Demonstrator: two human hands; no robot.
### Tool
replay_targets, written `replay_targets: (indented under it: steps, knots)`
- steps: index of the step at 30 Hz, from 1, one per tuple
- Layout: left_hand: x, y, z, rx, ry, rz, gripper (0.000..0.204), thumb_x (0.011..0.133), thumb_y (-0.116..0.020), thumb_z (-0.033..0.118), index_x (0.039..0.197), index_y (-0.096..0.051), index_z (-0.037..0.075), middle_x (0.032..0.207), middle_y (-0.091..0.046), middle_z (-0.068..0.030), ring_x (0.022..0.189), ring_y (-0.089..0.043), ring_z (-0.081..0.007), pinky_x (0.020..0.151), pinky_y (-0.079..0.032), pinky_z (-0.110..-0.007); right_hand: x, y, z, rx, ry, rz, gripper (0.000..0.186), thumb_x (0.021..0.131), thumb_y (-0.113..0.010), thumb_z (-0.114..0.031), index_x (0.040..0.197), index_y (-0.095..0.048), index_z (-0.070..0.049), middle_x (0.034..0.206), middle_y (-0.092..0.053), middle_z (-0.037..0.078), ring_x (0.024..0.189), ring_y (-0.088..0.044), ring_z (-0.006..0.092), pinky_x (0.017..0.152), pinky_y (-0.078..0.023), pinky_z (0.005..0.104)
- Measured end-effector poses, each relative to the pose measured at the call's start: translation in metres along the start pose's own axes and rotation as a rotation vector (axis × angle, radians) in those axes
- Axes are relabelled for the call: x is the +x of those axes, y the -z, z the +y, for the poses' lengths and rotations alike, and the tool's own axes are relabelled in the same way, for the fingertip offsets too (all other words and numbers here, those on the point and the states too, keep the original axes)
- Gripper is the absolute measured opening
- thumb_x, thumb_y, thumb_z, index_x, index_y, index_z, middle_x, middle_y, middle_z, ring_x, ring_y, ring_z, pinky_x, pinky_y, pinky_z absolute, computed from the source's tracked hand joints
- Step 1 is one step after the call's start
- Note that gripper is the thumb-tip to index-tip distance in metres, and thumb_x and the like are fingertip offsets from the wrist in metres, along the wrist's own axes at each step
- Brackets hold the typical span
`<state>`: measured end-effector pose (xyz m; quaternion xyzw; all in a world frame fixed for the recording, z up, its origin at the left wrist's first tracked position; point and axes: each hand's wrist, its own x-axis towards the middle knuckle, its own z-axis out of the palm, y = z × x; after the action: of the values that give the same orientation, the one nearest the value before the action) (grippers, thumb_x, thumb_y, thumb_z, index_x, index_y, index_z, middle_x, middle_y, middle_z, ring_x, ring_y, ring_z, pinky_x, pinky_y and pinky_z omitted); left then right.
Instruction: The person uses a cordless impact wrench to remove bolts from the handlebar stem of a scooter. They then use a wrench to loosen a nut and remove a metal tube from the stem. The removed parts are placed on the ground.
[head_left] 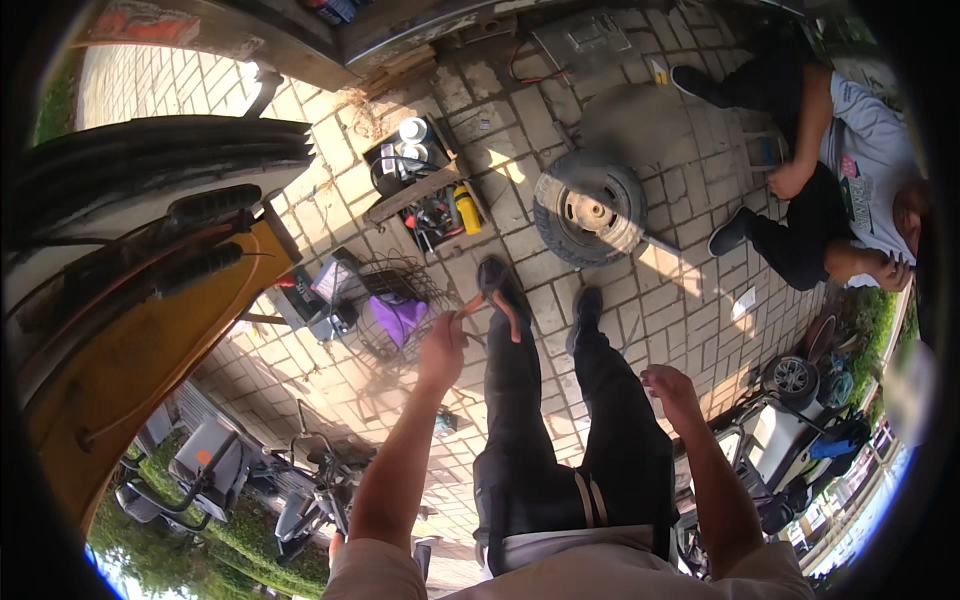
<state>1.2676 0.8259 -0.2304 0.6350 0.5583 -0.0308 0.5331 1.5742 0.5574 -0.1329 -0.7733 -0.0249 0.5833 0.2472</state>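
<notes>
My left hand [442, 352] is closed round one orange-brown handle of a tool that looks like pliers [507, 315]. The handles are spread apart, and the dark head, over my left shoe, is hard to make out. In front of my right thigh my right hand [673, 393] hangs with curled fingers, and I see nothing in it. A wheel with a black tyre [545, 210] and pale rim lies flat on the paving ahead of my feet.
An open toolbox [370, 215] with loose tools, white containers and a yellow cylinder [467, 208] stands ahead left. Nearer lie a purple cloth [397, 318] and cases. A yellow-sided vehicle [150, 340] borders the left. At right sits another person [860, 170]; parked vehicles stand behind.
</notes>
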Motion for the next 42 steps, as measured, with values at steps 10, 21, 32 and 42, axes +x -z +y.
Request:
replay_targets:
  steps: [10,21,32,42]
  knots:
    - [-0.310,-0.034,0.152,-0.349,-0.085,0.409,0.045,0.097,-0.044,0.025,0.135,-0.037,0.002,0.091,-0.063,-0.0235,0.081,-0.060,-0.0417,0.071,-0.048,-0.046,-0.155,-0.136,-0.091,0.482,0.006,-1.039,0.048,0.095,-0.042,-0.022,0.140,-0.037,-0.005,0.140,-0.044,0.012,0.128,-0.042,0.0251,0.105,-0.034,0.0406]
    - [-0.570,-0.164,-0.036,-0.788,0.502,0.807,0.045,0.099,-0.041,0.040,0.106,-0.061,0.000,0.095,-0.066,-0.0204,0.092,-0.062,-0.0370,0.081,-0.047,-0.042,-0.165,-0.157,-0.001,-1.129,1.062,-0.462,0.035,0.078,-0.066,-0.012,0.108,-0.052,0.001,0.089,-0.061,0.014,0.080,-0.060,0.0297,0.072,-0.048,0.0404]
    - [-0.823,-0.465,-0.226,-1.853,1.355,1.082,0.044,0.098,-0.042,0.040,0.103,-0.053,-0.002,0.076,-0.065,-0.0150,0.045,-0.050,-0.0157,0.037,-0.039,-0.028,-0.275,-0.385,0.098,-1.317,0.890,-0.618,0.030,0.082,-0.066,-0.024,0.076,-0.056,0.004,0.061,-0.056,0.014,0.054,-0.056,0.0280,0.058,-0.046,0.0409]
    - [-0.931,-0.345,-0.379,-1.907,0.991,1.562,0.037,0.099,-0.044,0.034,0.108,-0.055,0.000,0.084,-0.066,-0.0123,0.057,-0.055,-0.0131,0.046,-0.043,-0.025,-0.474,-0.652,0.165,-1.746,1.626,-0.836,0.040,0.084,-0.063,-0.019,0.124,-0.062,-0.017,0.093,-0.057,0.016,0.093,-0.055,0.0340,0.082,-0.046,0.0417]
